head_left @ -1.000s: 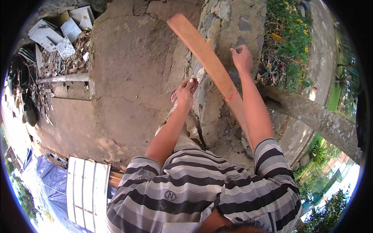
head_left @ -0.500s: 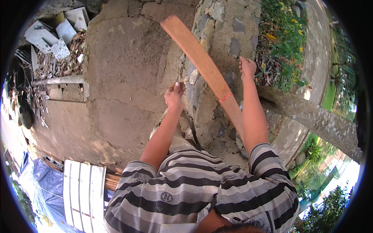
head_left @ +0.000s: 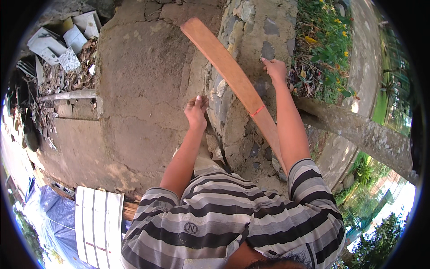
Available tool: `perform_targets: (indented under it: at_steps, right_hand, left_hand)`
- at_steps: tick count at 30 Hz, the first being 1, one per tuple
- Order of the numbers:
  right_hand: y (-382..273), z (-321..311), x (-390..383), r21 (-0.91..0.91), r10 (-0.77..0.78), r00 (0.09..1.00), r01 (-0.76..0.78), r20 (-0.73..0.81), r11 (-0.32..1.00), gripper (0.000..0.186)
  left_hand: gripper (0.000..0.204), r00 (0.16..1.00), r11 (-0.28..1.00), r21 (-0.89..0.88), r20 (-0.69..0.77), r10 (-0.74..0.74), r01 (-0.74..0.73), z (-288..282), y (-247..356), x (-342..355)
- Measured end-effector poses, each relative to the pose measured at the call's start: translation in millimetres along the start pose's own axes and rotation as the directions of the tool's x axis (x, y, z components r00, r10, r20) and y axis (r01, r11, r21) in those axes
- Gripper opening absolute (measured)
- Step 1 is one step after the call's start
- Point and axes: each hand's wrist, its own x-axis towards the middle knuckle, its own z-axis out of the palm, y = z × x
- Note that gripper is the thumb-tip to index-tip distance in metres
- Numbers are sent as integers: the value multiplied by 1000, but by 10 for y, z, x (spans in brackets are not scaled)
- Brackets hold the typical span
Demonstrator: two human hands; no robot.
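Note:
A long, flat reddish-brown wooden board [head_left: 224, 62] lies slanted across the rough stone ledge, its far end reaching out to the left. Near its lower part a thin red band or line [head_left: 258, 110] crosses it. To the left of the board is my left hand [head_left: 196, 112], fingers curled in with the thumb on top; what it may hold, brownish and small, is unclear. My right hand [head_left: 276, 71] hovers over the ledge to the board's right, thumb and fingers pinched together. Anything in that pinch is too small to name. My right forearm hides the board's near end.
The stone ledge [head_left: 244, 143] runs away from me beside cracked concrete ground [head_left: 139, 76]. Broken tiles [head_left: 69, 58] lie at far left. Flowering plants [head_left: 329, 58] grow on the right, above a concrete beam [head_left: 358, 127]. A white ribbed panel [head_left: 98, 224] stands near left.
My right hand has moved left, closer to the board. My left hand has shifted slightly left. The board looks nearly unchanged, with a small shift of the whole view.

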Motion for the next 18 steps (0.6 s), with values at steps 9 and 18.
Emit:
perform_targets:
  at_steps: [9,18]
  right_hand:
    - [134,-51,-87,-166,11,972,-51,-236,985,26]
    - [664,50,-325,-142,-2,957,-41,-291,989,29]
  left_hand:
    - [13,997,999,8,-68,-38,39,18,110,38]
    - [10,992,987,-159,-130,-4,-17,-123,314,155]
